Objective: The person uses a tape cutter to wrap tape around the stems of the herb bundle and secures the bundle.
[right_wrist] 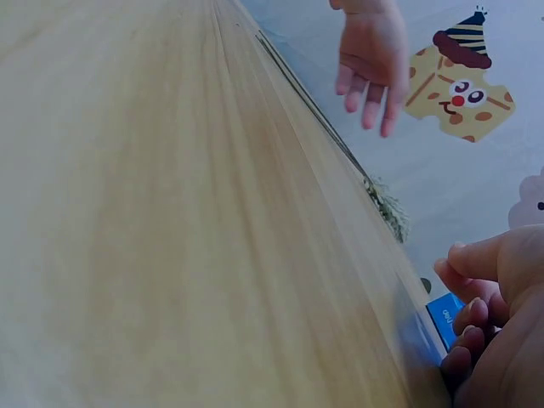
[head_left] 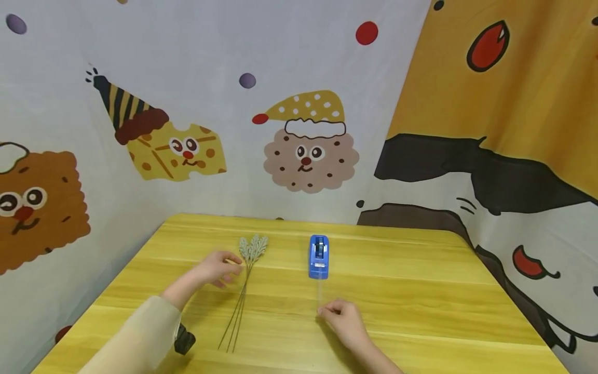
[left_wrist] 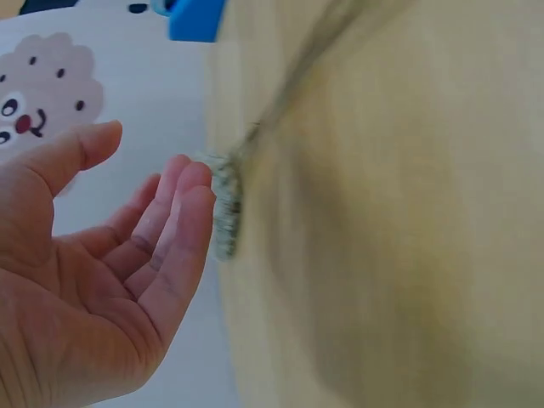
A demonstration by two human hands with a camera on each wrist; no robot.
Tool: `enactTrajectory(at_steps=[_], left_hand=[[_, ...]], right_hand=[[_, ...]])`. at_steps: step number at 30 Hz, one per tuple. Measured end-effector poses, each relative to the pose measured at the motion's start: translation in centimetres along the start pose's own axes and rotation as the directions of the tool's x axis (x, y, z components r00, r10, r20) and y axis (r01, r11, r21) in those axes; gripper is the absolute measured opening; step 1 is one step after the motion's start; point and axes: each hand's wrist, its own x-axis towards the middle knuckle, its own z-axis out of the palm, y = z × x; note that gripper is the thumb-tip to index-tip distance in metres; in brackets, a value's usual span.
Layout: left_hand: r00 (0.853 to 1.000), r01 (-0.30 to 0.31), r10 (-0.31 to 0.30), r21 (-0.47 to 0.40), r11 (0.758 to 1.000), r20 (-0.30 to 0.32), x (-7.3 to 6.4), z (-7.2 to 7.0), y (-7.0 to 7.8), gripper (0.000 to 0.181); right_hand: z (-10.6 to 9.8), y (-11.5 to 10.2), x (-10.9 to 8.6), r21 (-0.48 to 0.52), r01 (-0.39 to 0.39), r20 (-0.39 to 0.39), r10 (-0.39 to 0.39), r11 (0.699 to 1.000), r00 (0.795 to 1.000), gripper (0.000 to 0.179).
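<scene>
A blue tape dispenser [head_left: 319, 258] stands near the middle of the table, and a strip of clear tape [head_left: 320, 292] runs from it toward the front. My right hand [head_left: 347, 323] pinches the free end of that strip between thumb and forefinger. To the left lies a small bunch of dried grass stems [head_left: 243, 291], grey-green heads at the back and thin stalks fanned toward the front. My left hand [head_left: 217, 268] is beside the heads with nothing in it. In the left wrist view its fingers [left_wrist: 174, 246] are loosely bent, fingertips overlapping the grass heads [left_wrist: 227, 208].
The wood-grain table [head_left: 411, 291] carries all of this. Behind and beside it hangs a cloth backdrop [head_left: 299, 62] printed with cartoon food. A small black object [head_left: 184, 340] shows beside the left sleeve [head_left: 140, 332].
</scene>
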Motion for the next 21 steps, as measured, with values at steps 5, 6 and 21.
enactTrajectory(at_steps=[5, 6, 21], left_hand=[[0.999, 0.027, -0.027, -0.009, 1.000, -0.044, 0.3, 1.0, -1.5, 0.038], [0.998, 0.033, -0.034, -0.011, 0.999, -0.050, 0.4, 1.2, -1.7, 0.035], [0.991, 0.077, -0.070, 0.055, 0.996, -0.110, 2.0, 3.1, -2.4, 0.019]], right_hand=[[-0.1, 0.0, -0.1, 0.000, 0.006, -0.001, -0.006, 1.000, 1.000, 0.013], [-0.1, 0.0, -0.1, 0.001, 0.005, 0.001, -0.005, 1.000, 1.000, 0.014], [0.0, -0.1, -0.1, 0.008, -0.006, -0.008, 0.006, 1.000, 1.000, 0.012]])
